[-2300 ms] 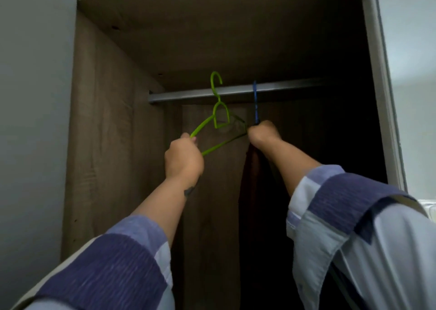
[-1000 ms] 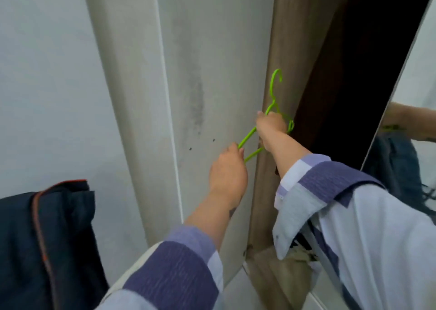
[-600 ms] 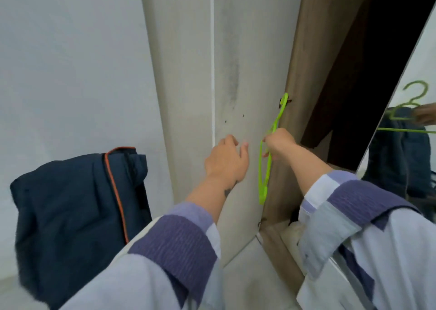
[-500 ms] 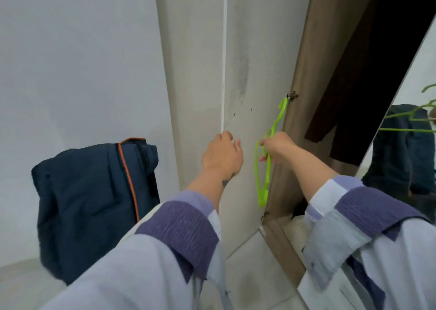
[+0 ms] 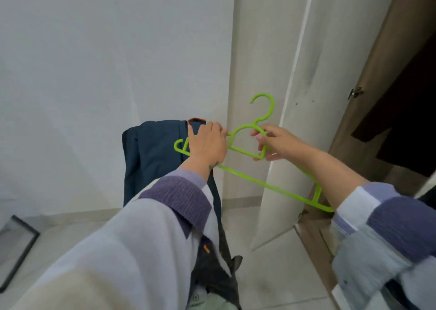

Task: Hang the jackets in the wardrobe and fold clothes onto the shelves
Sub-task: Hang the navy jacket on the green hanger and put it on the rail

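Note:
A bright green plastic hanger [image 5: 247, 180] is held flat in front of me, hook up. My right hand [image 5: 277, 144] pinches its inner loop just below the hook. My left hand [image 5: 207, 144] curls over the hanger's left shoulder. Directly behind that hand, a navy jacket [image 5: 153, 154] with an orange-trimmed collar hangs against the white wall. Its dark lower part trails down under my left sleeve. What holds the jacket up is hidden. The wardrobe [image 5: 377, 74] stands open at the right, showing wood-brown inner walls.
The wardrobe's white door [image 5: 283, 85] stands open between the jacket and the wardrobe's inside. A dark garment [image 5: 405, 121] hangs inside. A black-framed panel [image 5: 14, 246] lies on the pale tiled floor at the lower left.
My view has swung left and down from the wardrobe toward the jacket. The hanger has turned from edge-on to flat. My left hand, which had let go, is back on it.

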The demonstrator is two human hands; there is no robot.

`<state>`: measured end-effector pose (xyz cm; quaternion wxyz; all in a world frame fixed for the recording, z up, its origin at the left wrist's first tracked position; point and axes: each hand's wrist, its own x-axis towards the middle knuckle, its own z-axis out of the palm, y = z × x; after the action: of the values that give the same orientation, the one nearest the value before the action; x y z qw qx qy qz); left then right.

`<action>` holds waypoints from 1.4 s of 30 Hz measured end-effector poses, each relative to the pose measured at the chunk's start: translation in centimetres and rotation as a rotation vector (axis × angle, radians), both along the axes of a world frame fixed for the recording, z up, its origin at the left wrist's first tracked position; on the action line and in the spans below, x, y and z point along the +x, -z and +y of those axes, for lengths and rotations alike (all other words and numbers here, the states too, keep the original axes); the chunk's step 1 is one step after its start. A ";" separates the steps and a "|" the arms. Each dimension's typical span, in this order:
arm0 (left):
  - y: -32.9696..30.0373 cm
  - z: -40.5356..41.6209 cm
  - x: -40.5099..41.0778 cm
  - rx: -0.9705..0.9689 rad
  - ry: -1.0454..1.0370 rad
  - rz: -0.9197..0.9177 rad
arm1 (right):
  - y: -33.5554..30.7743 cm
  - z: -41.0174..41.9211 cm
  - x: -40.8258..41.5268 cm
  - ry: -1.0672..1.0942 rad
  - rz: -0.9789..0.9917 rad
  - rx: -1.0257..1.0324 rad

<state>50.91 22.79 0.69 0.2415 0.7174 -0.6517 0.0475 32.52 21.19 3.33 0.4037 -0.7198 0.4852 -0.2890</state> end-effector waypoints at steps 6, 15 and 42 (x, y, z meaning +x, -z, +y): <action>-0.1 -0.4 3.5 -0.005 -0.103 -0.096 | 0.9 -3.3 6.5 0.174 0.088 -0.184; 1.1 -7.1 8.8 0.137 -0.218 -0.074 | 4.4 -12.2 13.4 0.235 0.186 -0.260; 4.1 -29.5 14.5 0.177 -0.605 0.261 | 10.6 -30.2 19.9 0.159 0.307 -0.354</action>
<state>65.45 -6.72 -3.44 0.2346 0.8966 -0.3743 -0.0320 52.46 -9.02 -7.30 0.1689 -0.7745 0.5377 -0.2873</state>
